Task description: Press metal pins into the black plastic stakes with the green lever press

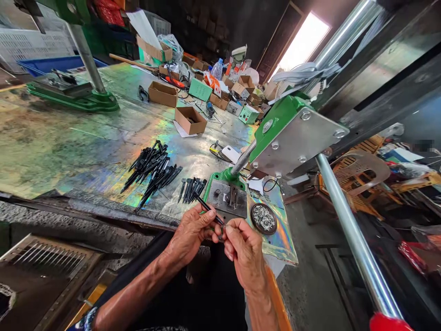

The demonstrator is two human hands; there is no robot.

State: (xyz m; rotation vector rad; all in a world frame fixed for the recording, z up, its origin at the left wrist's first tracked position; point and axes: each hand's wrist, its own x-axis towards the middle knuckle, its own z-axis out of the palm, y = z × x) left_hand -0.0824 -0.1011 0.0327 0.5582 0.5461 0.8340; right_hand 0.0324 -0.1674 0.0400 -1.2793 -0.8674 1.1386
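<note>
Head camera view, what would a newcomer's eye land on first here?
A green-and-steel hand press looms at right above the rainbow-sheened metal workbench. Piles of black plastic spikes lie near the bench's front edge. At bottom centre, the left hand and right hand pinch a thin black piece beside a round dish of tiny metal pins.

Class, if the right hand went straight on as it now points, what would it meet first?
The right hand would probably meet the black plastic spike held in the left hand, though depth is unclear.
</note>
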